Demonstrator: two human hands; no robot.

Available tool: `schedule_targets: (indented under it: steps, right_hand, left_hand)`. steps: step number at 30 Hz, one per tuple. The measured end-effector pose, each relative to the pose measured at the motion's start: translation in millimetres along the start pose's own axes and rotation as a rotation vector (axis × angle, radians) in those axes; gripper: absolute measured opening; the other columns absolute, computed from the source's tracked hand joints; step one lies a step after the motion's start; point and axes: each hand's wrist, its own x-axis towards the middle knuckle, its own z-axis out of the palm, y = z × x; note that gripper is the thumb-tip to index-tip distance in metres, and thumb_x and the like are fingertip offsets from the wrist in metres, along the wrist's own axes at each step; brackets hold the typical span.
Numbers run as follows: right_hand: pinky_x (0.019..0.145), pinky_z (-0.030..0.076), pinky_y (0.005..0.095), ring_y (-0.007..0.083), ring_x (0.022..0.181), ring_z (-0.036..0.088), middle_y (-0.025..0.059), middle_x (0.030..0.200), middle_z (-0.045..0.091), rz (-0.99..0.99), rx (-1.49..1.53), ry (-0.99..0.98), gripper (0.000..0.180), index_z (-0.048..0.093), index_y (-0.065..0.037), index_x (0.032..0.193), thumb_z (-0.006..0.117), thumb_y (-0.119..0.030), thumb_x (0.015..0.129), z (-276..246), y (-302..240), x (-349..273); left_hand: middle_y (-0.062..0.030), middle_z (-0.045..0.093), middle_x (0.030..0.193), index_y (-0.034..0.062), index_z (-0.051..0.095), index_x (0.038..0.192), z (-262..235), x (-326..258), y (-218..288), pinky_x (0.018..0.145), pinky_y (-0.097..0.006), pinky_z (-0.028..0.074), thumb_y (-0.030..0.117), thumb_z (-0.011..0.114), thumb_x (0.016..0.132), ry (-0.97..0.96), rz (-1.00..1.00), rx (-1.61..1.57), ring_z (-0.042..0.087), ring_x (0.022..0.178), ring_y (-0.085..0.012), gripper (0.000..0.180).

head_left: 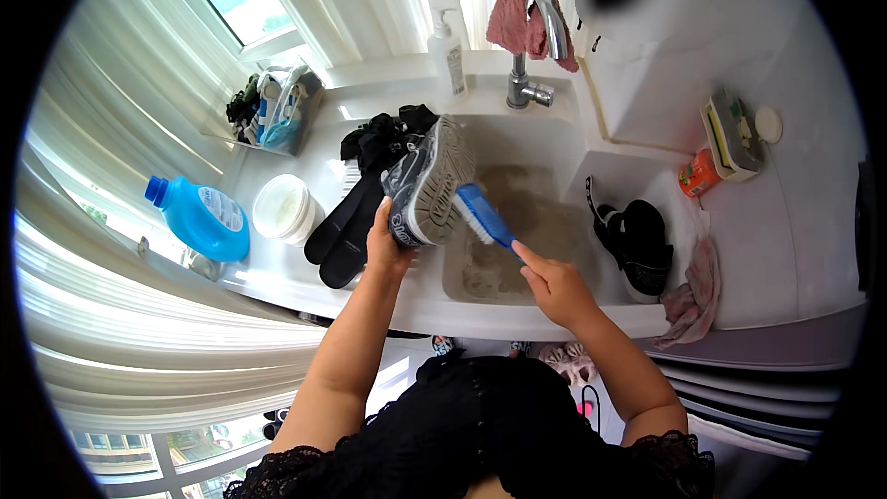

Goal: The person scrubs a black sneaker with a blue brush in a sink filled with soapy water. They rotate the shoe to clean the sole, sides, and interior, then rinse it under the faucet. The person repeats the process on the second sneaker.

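My left hand (390, 245) grips a black-and-white shoe (427, 187) by its heel end, tilted so the patterned pale sole faces right, over the sink's left rim. In my right hand (554, 286) is a blue scrub brush (485, 214) with white bristles, held by its handle. The brush head is close to the sole; whether the bristles touch it I cannot tell. Below the brush, murky grey-brown water (517, 240) stands in the white sink basin (462, 288). Two black insoles (349, 240) lie left of the shoe, with black laces or cloth (388, 134) behind them.
On the left stand a blue detergent bottle (205, 222), a white tub (282, 208) and a clear bin (286, 120). A pump bottle (447, 55) and a faucet (519, 83) draped with a pink cloth (517, 18) are behind. Another black shoe (637, 245) rests right of the basin.
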Motion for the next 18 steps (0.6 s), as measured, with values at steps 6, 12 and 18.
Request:
schedule_targets:
  steps: [6,12,18]
  right_hand:
    - [0.06,0.046,0.0437,0.0376,0.065,0.058,0.0204,0.072,0.06,-0.03,0.036,0.035,0.04,0.054,-0.013,0.13,0.057,-0.015,0.09,23.5,2.2,35.0]
    - [0.061,0.045,0.037,0.0327,0.063,0.056,0.0187,0.074,0.059,-0.016,0.016,0.002,0.041,0.053,-0.011,0.131,0.055,-0.008,0.09,12.0,2.4,-9.2]
    - [0.059,0.045,0.0423,0.035,0.061,0.056,0.0171,0.069,0.057,-0.087,-0.064,0.026,0.044,0.051,-0.016,0.134,0.057,-0.015,0.09,22.1,13.7,19.8]
  left_hand:
    - [-0.0107,0.059,0.123,0.0053,0.051,0.127,0.0,4.0,3.1,0.099,-0.044,0.043,0.041,0.05,0.094,-0.011,-0.055,-0.064,0.057,0.113,-0.0269,0.049]
    - [-0.0106,0.059,0.124,0.0052,0.052,0.127,-5.8,3.8,-1.1,0.1,-0.043,0.043,0.04,0.049,0.094,-0.023,-0.003,-0.035,0.056,0.115,-0.0265,0.047]
    - [-0.0114,0.058,0.125,0.0052,0.051,0.128,-2.4,6.9,2.1,0.102,-0.044,0.041,0.041,0.049,0.094,0.023,-0.021,-0.079,0.054,0.116,-0.027,0.05]
